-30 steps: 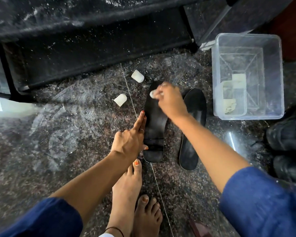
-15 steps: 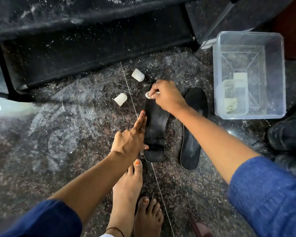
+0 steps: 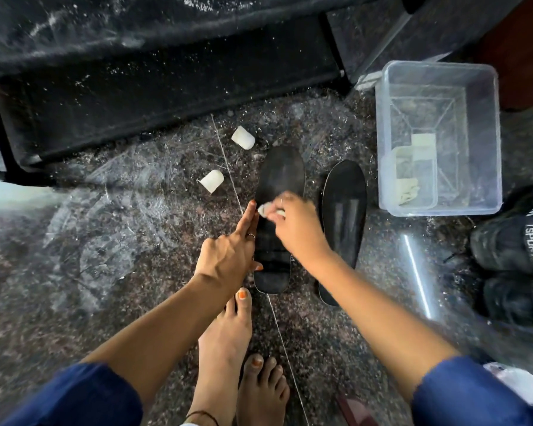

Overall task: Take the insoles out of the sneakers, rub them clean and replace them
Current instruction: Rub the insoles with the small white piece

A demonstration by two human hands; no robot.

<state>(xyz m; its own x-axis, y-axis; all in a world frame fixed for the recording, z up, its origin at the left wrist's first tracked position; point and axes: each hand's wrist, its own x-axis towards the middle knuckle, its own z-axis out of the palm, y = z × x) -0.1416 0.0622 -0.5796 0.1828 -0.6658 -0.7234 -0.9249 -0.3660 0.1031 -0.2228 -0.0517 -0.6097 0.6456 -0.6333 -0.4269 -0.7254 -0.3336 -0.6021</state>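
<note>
Right hand (image 3: 299, 232) pulled nearer along left insole (image 3: 279, 179), pinching white wad (image 3: 268, 209) | left hand (image 3: 228, 256) forefinger extended, steadying insole's left edge | right insole (image 3: 343, 210) untouched

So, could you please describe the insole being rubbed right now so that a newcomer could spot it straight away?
Start at the clear plastic box on the stone floor; two black insoles lie beside it. It is the farther insole, past the near insole. Only this one has the right hand rubbing it and the left hand steadying its edge.
</note>
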